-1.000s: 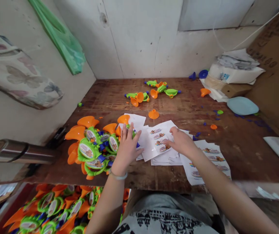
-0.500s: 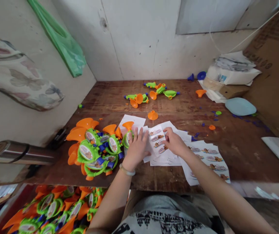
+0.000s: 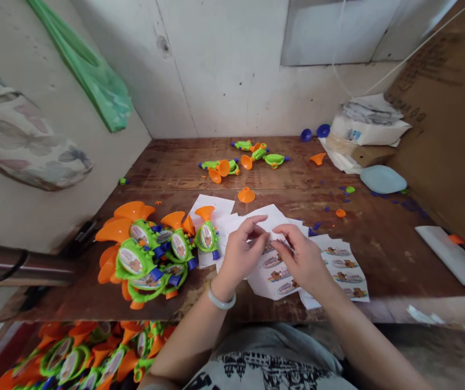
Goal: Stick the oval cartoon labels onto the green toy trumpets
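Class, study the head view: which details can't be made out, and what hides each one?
- Head view: whether the left hand or right hand pinches anything small; too fine and pale to tell.
- Head view: the sticker sheet's upper part, partly covered by both hands.
- Head view: wording on the stickers, too small and blurred.
- Head view: the steel flask's far end, cut off by the left edge.

Green bag point(image 3: 110, 100): hung against the left wall point(image 3: 141, 59).
Butterfly cloth point(image 3: 33, 135): drooped on that same side, patterned in faded pink and grey.
Flask point(image 3: 49, 269): metallic, dark-banded, at far left.
Papers point(image 3: 373, 108): lay piled on a white carton point(image 3: 374, 131).
Dish point(image 3: 382, 179): pale blue, just before the carton.
Cardboard point(image 3: 447, 146): brown, printed, rose at right.
Cord point(image 3: 399, 70): slanted across the upper right.
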`<act>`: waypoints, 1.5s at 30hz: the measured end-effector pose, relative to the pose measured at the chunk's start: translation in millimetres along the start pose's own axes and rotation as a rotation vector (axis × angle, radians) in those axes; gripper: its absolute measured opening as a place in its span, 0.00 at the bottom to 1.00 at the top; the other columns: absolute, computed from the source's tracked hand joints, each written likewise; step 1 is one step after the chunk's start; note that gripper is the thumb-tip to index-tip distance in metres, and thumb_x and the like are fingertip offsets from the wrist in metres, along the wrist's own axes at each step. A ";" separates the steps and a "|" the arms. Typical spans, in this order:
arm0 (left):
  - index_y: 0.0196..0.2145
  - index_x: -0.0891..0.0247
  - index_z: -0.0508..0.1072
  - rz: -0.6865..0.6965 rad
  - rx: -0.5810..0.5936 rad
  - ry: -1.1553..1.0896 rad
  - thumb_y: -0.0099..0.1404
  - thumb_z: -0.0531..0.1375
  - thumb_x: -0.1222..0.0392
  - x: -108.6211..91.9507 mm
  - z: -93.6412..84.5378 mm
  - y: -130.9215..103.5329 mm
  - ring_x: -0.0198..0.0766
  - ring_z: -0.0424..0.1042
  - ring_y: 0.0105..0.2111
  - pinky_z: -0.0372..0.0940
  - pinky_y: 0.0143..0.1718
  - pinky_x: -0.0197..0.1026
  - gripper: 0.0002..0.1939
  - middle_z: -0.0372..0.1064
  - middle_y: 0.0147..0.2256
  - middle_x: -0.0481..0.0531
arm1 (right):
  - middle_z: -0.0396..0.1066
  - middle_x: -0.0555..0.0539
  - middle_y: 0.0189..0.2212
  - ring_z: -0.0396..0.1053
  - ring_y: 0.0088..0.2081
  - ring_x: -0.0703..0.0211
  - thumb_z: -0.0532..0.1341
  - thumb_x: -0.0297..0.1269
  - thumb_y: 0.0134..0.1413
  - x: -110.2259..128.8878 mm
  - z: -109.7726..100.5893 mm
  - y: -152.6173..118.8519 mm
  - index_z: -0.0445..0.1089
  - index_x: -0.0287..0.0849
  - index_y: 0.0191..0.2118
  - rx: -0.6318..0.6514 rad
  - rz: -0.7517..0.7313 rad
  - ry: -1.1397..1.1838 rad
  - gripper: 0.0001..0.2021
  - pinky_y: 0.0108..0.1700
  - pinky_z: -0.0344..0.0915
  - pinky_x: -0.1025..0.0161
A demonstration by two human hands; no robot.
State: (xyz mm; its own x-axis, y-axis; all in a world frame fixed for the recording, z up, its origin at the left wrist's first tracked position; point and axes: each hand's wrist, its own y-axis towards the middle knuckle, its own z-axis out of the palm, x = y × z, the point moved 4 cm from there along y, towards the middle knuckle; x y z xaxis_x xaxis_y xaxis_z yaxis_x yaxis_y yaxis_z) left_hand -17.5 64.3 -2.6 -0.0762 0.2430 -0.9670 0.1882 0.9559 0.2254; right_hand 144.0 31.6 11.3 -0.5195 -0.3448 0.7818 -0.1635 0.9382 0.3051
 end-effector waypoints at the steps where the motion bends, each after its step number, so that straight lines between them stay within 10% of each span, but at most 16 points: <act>1: 0.56 0.61 0.72 -0.026 0.005 -0.043 0.68 0.61 0.61 -3.9 2.4 -1.8 0.34 0.74 0.32 0.68 0.36 0.37 0.19 0.75 0.34 0.48 | 0.78 0.45 0.41 0.78 0.40 0.54 0.57 0.34 0.69 4.2 -0.6 -0.2 0.67 0.47 0.52 -0.016 -0.030 -0.012 0.09 0.43 0.74 0.59; 14: 0.48 0.63 0.74 -0.264 0.005 -0.266 0.58 0.70 0.59 -23.4 -5.2 -5.4 0.33 0.68 0.27 0.64 0.33 0.36 0.20 0.69 0.26 0.43 | 0.82 0.48 0.35 0.81 0.38 0.57 0.60 0.26 0.68 18.1 -8.9 -20.0 0.78 0.47 0.42 -0.308 -0.296 -0.130 0.10 0.42 0.77 0.62; 24: 0.50 0.63 0.75 -0.181 0.139 -0.100 0.65 0.67 0.56 -38.6 -1.1 -6.5 0.35 0.71 0.31 0.65 0.35 0.39 0.18 0.74 0.30 0.48 | 0.77 0.54 0.29 0.74 0.25 0.62 0.65 0.37 0.65 1.5 -11.0 -12.4 0.71 0.46 0.51 -0.142 0.031 0.155 0.11 0.27 0.70 0.67; 45: 0.51 0.63 0.75 -0.257 0.179 -0.193 0.65 0.66 0.56 -32.8 -5.4 -13.0 0.32 0.67 0.26 0.60 0.28 0.36 0.18 0.70 0.28 0.45 | 0.84 0.48 0.38 0.82 0.35 0.55 0.62 0.34 0.67 15.7 -10.6 -18.0 0.78 0.49 0.47 -0.115 -0.111 -0.025 0.08 0.37 0.78 0.61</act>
State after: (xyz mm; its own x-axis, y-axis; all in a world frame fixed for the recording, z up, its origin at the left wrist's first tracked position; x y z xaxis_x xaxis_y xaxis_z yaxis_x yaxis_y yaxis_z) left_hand -22.7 44.7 26.9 0.0393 -0.0536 -0.9978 0.3563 0.9337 -0.0361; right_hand 147.7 9.0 23.8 -0.5247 -0.4436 0.7266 -0.1247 0.8844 0.4498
